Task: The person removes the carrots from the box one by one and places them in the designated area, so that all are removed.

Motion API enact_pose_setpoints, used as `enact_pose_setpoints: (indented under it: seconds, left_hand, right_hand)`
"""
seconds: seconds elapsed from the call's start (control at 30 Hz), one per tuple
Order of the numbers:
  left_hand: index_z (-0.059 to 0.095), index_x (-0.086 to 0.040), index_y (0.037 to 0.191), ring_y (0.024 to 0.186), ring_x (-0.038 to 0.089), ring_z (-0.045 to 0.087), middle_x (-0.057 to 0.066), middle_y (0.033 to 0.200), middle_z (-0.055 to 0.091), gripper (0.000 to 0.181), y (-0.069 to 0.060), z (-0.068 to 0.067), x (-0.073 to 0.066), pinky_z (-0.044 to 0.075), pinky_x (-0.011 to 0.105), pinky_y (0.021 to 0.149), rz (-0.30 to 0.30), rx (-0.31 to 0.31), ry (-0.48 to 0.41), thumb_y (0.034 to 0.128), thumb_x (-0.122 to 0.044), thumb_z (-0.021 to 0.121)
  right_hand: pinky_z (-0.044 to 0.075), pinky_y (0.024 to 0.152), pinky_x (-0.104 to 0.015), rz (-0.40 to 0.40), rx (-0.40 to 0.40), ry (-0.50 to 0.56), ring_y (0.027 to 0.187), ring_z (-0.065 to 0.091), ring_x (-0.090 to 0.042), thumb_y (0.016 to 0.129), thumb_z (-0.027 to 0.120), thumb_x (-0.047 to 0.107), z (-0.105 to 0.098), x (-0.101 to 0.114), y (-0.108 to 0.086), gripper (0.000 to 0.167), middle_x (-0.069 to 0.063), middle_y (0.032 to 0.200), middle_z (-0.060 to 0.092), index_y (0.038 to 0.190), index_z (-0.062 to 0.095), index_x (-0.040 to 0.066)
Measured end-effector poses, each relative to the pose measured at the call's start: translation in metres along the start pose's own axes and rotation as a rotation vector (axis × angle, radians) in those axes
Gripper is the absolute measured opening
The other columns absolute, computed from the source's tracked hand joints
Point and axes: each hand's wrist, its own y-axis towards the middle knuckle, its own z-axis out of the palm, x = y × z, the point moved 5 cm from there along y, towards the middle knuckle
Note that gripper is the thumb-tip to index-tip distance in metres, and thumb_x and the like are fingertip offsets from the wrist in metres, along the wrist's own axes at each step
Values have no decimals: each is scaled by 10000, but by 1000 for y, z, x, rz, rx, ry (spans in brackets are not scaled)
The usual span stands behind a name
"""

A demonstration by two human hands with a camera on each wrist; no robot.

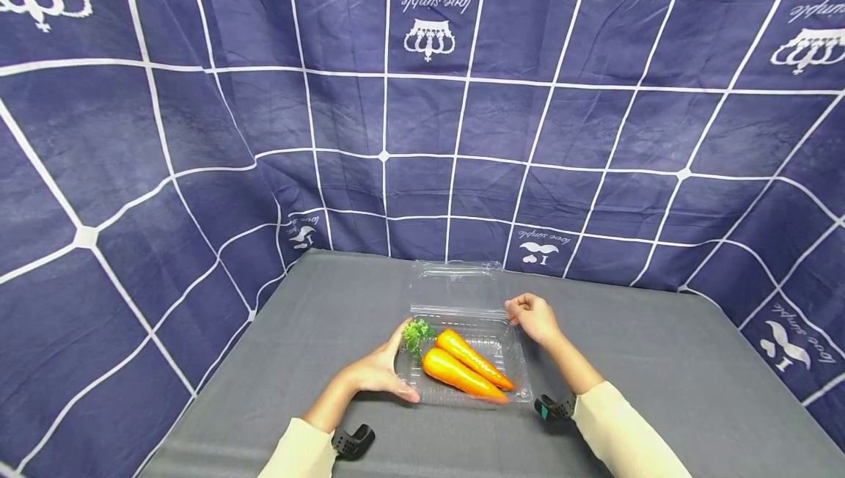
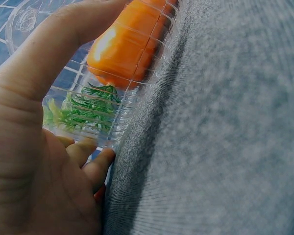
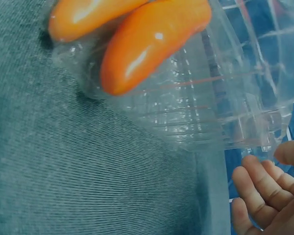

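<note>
A clear plastic container (image 1: 524,375) lies on the grey surface with its clear lid (image 1: 455,289) folded back behind it. Inside are two orange carrots, one in front (image 1: 465,378) and one behind (image 1: 477,361), with green leafy tops (image 1: 417,336) at the left end. My left hand (image 1: 378,372) grips the container's left side, thumb at the front and fingers towards the back. In the left wrist view, the hand (image 2: 32,132) wraps that end by the greens (image 2: 95,105). My right hand (image 1: 538,322) pinches the back right corner by the lid; its fingers (image 3: 267,188) are bent in the right wrist view.
Grey cloth (image 1: 660,368) covers the table around the container. A dark blue curtain (image 1: 422,119) with white lines stands behind the table and along both sides. Black bands are on the left wrist (image 1: 353,443) and right wrist (image 1: 556,408).
</note>
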Motion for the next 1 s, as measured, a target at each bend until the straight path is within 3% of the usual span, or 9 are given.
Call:
enact_pose_setpoints:
  seconds: [0.37, 0.5, 0.73, 1.0]
  left_hand:
    - [6, -68, 1558, 1393, 399, 264, 290, 1526, 247, 1362, 0, 1, 2, 224, 565, 1107, -8, -5, 0, 590, -198, 955]
    - [11, -62, 1556, 1390, 395, 270, 287, 1523, 254, 1360, 1, 0, 2, 227, 561, 1107, -3, -3, -8, 588, -193, 956]
    - [-17, -50, 1553, 1392, 375, 258, 281, 1534, 224, 1357, 2, 0, 3, 221, 547, 1105, -2, 12, -26, 606, -172, 947]
    - [-24, -37, 1550, 1388, 389, 265, 294, 1526, 231, 1362, 3, 1, 5, 227, 551, 1100, 0, 15, -22, 604, -159, 947]
  right_hand:
    - [480, 583, -248, 30, 13, -16, 598, 628, -139, 961, 609, 137, 2, -6, -5, 206, -62, 701, 674, 895, 635, -57]
    - [496, 646, -289, 31, -4, -65, 700, 649, -197, 949, 626, 171, 1, -5, -7, 249, -97, 800, 683, 998, 623, -73]
    - [466, 908, -476, -86, -56, -128, 1023, 598, -359, 932, 661, 188, -3, 11, -14, 377, -222, 1098, 632, 1180, 583, -85]
    - [487, 863, -439, -191, -51, -70, 991, 600, -295, 916, 691, 160, 8, 38, -30, 322, -153, 1062, 647, 1181, 606, -2]
